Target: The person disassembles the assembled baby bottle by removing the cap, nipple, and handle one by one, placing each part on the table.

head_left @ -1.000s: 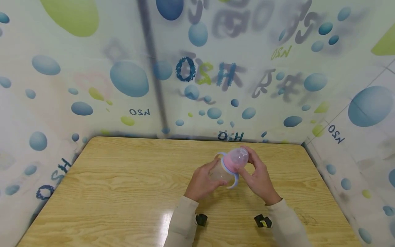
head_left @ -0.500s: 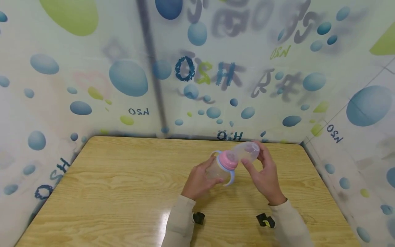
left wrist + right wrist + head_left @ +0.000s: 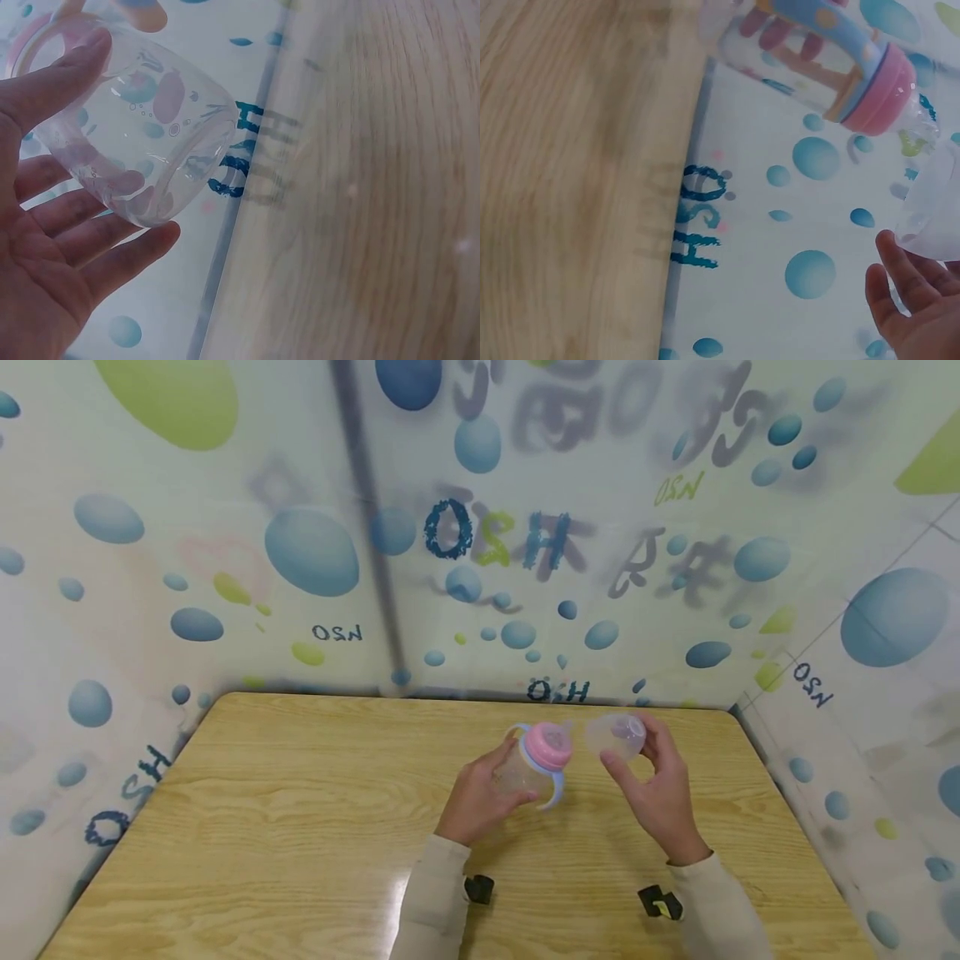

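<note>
Wood-grain tabletop [image 3: 300,827] is filling the lower part of the head view, with two pale sleeves reaching forward over its near edge and a small black strap piece sitting under each wrist. Just beyond the sleeves, the left hand [image 3: 480,797] is wrapping its fingers and thumb around the clear body of a baby bottle [image 3: 534,766], holding it tilted above the table with its pink collar and teat pointing up and to the right and its light-blue handles sticking out at the sides. Close beside it but apart from it, the right hand [image 3: 660,793] is pinching a clear dome cap [image 3: 617,735] between thumb and fingertips, off the bottle and level with the teat. Farther back, a white backdrop [image 3: 480,568] printed with blue and green bubbles and lettering is enclosing the table on three sides, a dark seam running down its left half.
</note>
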A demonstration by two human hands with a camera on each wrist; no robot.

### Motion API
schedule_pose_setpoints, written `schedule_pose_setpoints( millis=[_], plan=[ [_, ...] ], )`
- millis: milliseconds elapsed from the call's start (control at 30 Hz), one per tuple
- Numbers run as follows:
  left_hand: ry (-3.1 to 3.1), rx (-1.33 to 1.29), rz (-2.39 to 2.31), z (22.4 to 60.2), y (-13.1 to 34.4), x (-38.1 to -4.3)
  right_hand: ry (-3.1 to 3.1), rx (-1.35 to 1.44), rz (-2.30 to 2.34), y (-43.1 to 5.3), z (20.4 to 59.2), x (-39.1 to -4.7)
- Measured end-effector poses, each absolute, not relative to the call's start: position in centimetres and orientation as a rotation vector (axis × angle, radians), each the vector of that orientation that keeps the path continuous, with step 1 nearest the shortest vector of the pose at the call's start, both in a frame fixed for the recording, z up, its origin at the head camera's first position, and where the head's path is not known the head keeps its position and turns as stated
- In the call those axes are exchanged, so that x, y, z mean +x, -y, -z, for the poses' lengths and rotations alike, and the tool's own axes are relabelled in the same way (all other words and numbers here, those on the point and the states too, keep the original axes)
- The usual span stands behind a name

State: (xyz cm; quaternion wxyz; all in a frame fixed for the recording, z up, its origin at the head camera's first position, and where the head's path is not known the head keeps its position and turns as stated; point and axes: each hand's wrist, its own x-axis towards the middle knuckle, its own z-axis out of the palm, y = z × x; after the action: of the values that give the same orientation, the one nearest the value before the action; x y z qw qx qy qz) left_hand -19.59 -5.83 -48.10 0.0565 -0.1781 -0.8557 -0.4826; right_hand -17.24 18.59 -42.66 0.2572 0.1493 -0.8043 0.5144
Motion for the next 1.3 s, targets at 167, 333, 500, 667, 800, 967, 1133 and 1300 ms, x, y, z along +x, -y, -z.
schedule_pose_setpoints(
  millis=[167,333,500,667,800,967,1133,1300],
  plan=[
    [2.584,-0.551,1.47,48.1,5.9,-19.7,2.296,0.309,-1.297,-19.0,43.9,-17.2],
    [2.575,-0.554,1.501,48.0,5.8,-19.6,2.402,0.265,-1.206,-19.2,45.0,-17.2],
    [2.557,-0.571,1.503,48.0,5.8,-19.6,2.475,0.289,-1.191,-19.2,45.7,-17.3],
    [2.553,-0.586,1.485,48.1,5.8,-19.6,2.539,0.319,-1.176,-19.3,46.4,-17.4],
    [2.559,-0.576,1.484,48.1,5.8,-19.6,2.616,0.314,-1.157,-19.3,47.0,-17.4],
    [2.56,-0.576,1.473,47.9,5.9,-19.6,2.665,0.325,-1.101,-19.3,47.5,-17.4],
    [2.572,-0.567,1.474,47.8,5.9,-19.5,2.702,0.348,-1.06,-19.1,47.9,-17.5],
    [2.572,-0.561,1.478,47.9,5.9,-19.6,2.749,0.376,-0.984,-19.0,48.4,-17.5]
  ],
)
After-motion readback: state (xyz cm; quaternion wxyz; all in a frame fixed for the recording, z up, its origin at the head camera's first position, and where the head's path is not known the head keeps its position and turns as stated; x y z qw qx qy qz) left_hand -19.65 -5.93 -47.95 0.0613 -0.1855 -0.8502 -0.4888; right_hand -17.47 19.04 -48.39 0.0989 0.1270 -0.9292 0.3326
